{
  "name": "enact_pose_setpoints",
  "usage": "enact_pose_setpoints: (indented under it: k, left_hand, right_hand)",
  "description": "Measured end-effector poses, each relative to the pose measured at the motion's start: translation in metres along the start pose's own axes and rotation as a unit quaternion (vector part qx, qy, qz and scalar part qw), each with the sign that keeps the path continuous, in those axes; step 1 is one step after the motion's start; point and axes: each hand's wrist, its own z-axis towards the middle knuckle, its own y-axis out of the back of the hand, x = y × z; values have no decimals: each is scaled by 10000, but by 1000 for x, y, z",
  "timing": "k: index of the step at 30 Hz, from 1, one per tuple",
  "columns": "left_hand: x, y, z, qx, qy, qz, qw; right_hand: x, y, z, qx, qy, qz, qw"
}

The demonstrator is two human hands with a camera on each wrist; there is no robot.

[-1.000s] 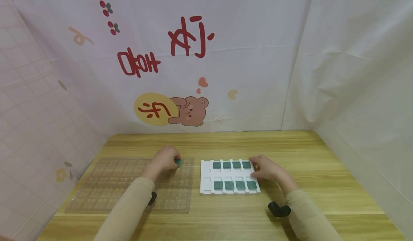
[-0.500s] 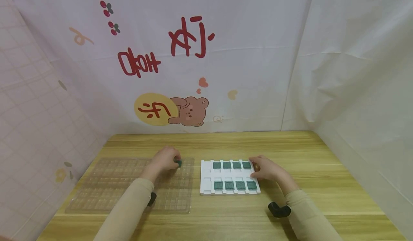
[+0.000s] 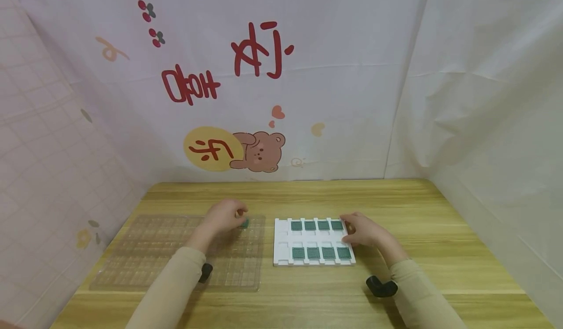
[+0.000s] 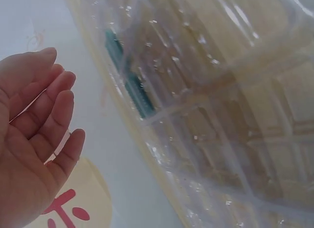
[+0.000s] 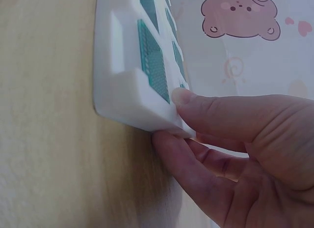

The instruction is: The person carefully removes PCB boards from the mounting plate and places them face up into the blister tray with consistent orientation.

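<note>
My left hand (image 3: 225, 215) hovers over the far right corner of a clear plastic blister tray (image 3: 140, 258). Its fingers are loosely bent, with nothing between them in the left wrist view. Just past the fingertips, a small green circuit board (image 4: 138, 94) lies in a compartment along the tray's edge. My right hand (image 3: 366, 230) pinches the right edge of a white tray (image 3: 281, 241), thumb on top and fingers below in the right wrist view. Two rows of green circuit boards (image 3: 328, 253) sit in the white tray; its leftmost slots hold none.
Both trays lie side by side on a wood-grain table (image 3: 316, 299), with a narrow gap between them. A printed white curtain (image 3: 343, 99) stands behind the table and along both sides. A black wrist mount (image 3: 381, 287) sits below the right hand.
My left fingers have let go of the green circuit board and lifted slightly from it; the board stays in the clear tray. My right hand keeps its grip on the white tray.
</note>
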Motion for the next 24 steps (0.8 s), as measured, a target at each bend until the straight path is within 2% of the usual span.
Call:
enact_pose_setpoints:
  k: [3, 13, 20, 24]
  left_hand:
    - [-5, 3, 0, -15, 22, 14, 10000]
    - [-26, 6, 0, -489, -649, 366, 9960]
    - [-45, 6, -2, -855, -1087, 949, 9858]
    - [-56, 7, -4, -1170, -1410, 1155, 9763]
  right_hand:
    - [0, 0, 0, 4, -26, 4, 10000]
    - [1, 0, -1, -11, -51, -14, 10000]
    - [1, 1, 0, -5, -59, -58, 10000]
    - [0, 1, -1, -6, -38, -76, 10000]
